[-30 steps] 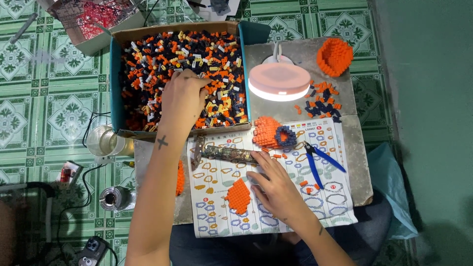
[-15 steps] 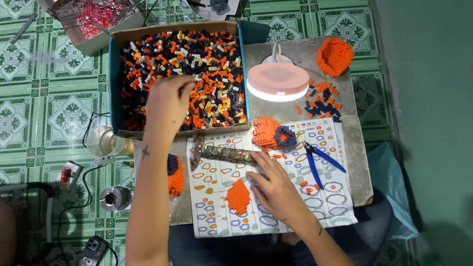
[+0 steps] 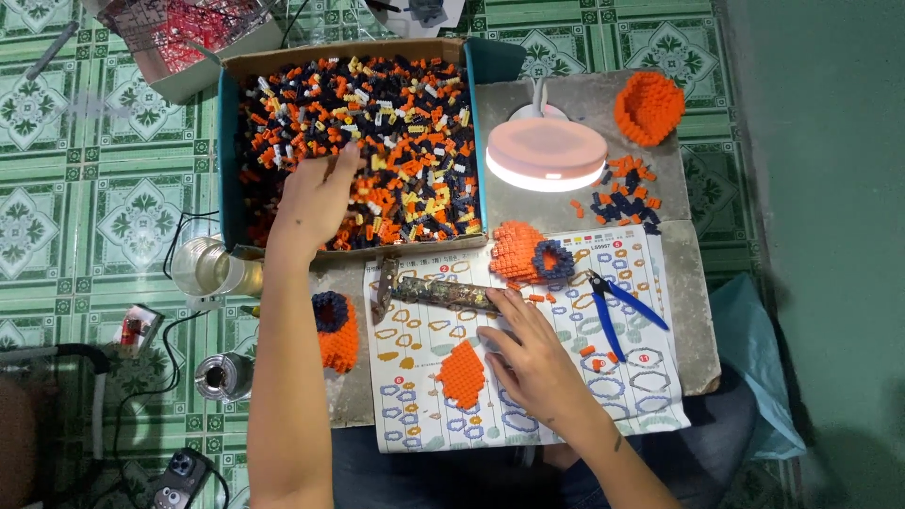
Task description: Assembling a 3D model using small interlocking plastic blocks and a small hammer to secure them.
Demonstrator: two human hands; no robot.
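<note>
My left hand (image 3: 316, 201) reaches into the cardboard box (image 3: 229, 141), fingers spread and resting on the pile of small orange, dark blue, yellow and white bricks (image 3: 396, 123). Whether it holds a brick cannot be told. My right hand (image 3: 530, 356) lies flat, fingers apart, on the printed instruction sheet (image 3: 622, 396). Just left of it sits a flat orange brick piece (image 3: 462, 374). An old hammer (image 3: 434, 292) lies across the sheet's top. An orange build with a dark blue ring (image 3: 528, 254) sits above the right hand.
A lit round lamp (image 3: 547, 154) stands on the stone slab (image 3: 679, 273). Blue-handled cutters (image 3: 617, 306), loose bricks (image 3: 622, 193) and an orange cup-shaped build (image 3: 649, 106) lie at right. Another orange build (image 3: 337, 330) is by my left forearm. A glass jar (image 3: 209, 268) and cables sit on the tiled floor.
My left hand has shifted left across the brick pile, toward the box's left side. My right hand stays on the sheet.
</note>
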